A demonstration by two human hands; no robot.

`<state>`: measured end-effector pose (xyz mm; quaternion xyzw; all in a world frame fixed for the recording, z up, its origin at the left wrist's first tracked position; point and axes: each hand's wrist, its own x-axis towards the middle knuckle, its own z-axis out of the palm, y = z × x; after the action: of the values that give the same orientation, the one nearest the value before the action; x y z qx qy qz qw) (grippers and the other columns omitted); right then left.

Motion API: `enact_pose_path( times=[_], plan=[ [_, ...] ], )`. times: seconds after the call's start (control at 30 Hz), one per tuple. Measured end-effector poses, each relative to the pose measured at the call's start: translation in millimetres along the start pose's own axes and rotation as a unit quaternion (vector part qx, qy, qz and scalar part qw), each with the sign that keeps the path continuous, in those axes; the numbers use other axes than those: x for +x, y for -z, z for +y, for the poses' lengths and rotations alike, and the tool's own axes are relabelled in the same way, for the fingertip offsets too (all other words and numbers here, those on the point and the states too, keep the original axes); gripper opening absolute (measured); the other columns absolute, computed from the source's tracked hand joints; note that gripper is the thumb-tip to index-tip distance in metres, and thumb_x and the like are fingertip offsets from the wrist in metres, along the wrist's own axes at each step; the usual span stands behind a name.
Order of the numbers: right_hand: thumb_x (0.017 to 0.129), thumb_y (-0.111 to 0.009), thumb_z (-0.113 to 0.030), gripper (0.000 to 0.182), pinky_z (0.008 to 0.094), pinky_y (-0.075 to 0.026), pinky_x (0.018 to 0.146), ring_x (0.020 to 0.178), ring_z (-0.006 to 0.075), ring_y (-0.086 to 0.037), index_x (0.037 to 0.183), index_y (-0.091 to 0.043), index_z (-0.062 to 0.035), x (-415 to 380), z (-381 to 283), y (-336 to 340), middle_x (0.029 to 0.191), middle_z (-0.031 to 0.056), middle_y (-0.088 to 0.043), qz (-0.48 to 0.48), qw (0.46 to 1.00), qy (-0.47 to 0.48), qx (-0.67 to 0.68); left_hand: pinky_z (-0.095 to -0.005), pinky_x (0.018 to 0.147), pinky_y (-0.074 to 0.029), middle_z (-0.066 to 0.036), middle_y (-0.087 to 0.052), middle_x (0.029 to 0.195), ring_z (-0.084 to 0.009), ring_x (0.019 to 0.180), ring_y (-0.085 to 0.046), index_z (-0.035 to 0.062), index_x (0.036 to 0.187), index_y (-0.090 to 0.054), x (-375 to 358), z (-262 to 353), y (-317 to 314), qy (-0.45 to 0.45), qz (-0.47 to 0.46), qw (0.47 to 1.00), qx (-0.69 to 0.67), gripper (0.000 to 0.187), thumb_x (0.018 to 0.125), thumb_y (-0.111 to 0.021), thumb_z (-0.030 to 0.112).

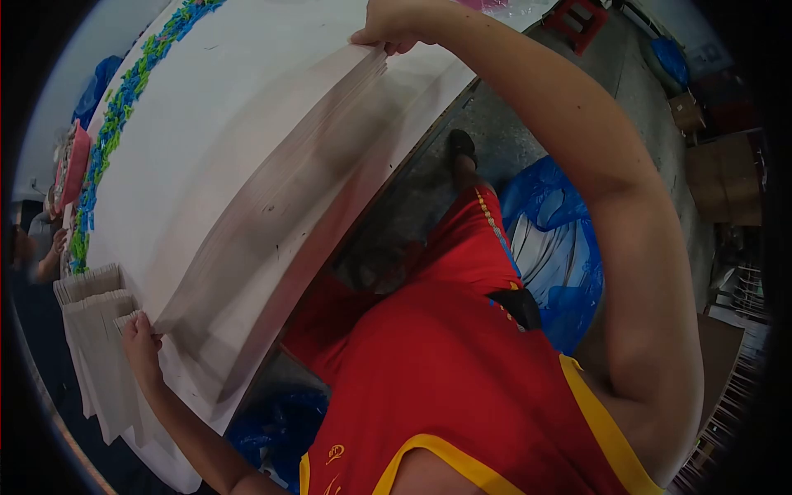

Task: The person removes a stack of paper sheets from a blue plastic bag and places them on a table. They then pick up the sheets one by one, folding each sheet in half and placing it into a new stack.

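A long stack of thin white sheets point(264, 181) stretches diagonally across the white table point(198, 99), its layered edges bowed. At its far end my right hand point(403, 26) is closed, with thumb and fingers pinching the corner. My left hand point(142, 346) grips the near end, beside several piles of white strips point(99, 330) that hang over the table's left edge. The palm sides of both hands are hidden.
Blue and green small pieces point(124, 103) line the table's far side, near a pink basin point(74, 165). Another person's hand point(58, 243) shows at the far left. Blue plastic bags point(569, 289) lie on the floor; a red stool point(573, 25) and cardboard boxes point(726, 177) stand at right.
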<state>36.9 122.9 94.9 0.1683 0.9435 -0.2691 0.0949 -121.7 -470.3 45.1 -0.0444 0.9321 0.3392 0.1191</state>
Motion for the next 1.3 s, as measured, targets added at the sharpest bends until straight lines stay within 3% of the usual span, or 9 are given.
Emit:
enact_pose_path(
  times=[0.17, 0.37, 0.63, 0.87, 1.3],
  plan=[
    [0.085, -0.062, -0.043, 0.048, 0.0385, -0.053, 0.077, 0.080, 0.0275, -0.067, 0.101, -0.067, 0.0020, 4, 4, 1, 0.089, 0.0154, -0.069, -0.005, 1.000, 0.002, -0.003, -0.0210, 0.052, -0.036, 0.002, -0.057, 0.076, -0.0051, 0.062, -0.048, 0.0062, 0.106, -0.061, -3, 4, -3, 0.003, 0.000, 1.000, 0.014, 0.033, 0.097, -0.055, 0.037],
    [0.085, -0.062, -0.043, 0.047, 0.0386, -0.053, 0.077, 0.080, 0.0276, -0.067, 0.100, -0.067, 0.0020, 6, 4, -1, 0.088, 0.0153, -0.069, -0.005, 1.000, 0.001, -0.008, -0.0196, 0.056, -0.039, 0.001, -0.061, 0.081, -0.0059, 0.065, -0.052, 0.0061, 0.110, -0.061, -6, -1, -4, -0.003, 0.019, 0.999, -0.030, 0.038, 0.096, -0.057, 0.041],
    [0.085, -0.062, -0.042, 0.046, 0.0388, -0.053, 0.076, 0.079, 0.0278, -0.067, 0.099, -0.067, 0.0019, 9, -7, -8, 0.087, 0.0152, -0.069, 0.003, 1.000, -0.011, 0.003, -0.0223, 0.061, -0.048, -0.002, -0.065, 0.088, -0.0091, 0.069, -0.061, 0.0060, 0.111, -0.061, 3, -11, 9, 0.011, -0.022, 0.998, -0.061, 0.041, 0.094, -0.059, 0.043],
    [0.085, -0.062, -0.041, 0.045, 0.0390, -0.053, 0.076, 0.078, 0.0279, -0.067, 0.098, -0.067, 0.0019, 9, -1, -7, 0.086, 0.0151, -0.069, 0.006, 1.000, -0.004, 0.004, -0.0223, 0.060, -0.047, -0.001, -0.064, 0.090, -0.0085, 0.070, -0.059, 0.0075, 0.113, -0.060, 9, -17, 9, 0.002, -0.008, 0.998, -0.059, 0.039, 0.094, -0.058, 0.042],
    [0.085, -0.062, -0.040, 0.044, 0.0393, -0.053, 0.075, 0.076, 0.0282, -0.067, 0.096, -0.068, 0.0019, 9, 9, -7, 0.085, 0.0150, -0.069, -0.003, 1.000, 0.007, 0.010, -0.0238, 0.058, -0.047, 0.000, -0.063, 0.084, -0.0080, 0.064, -0.057, 0.0093, 0.111, -0.060, 9, -2, 4, 0.013, -0.011, 1.000, 0.023, 0.035, 0.096, -0.054, 0.041]
  ],
)
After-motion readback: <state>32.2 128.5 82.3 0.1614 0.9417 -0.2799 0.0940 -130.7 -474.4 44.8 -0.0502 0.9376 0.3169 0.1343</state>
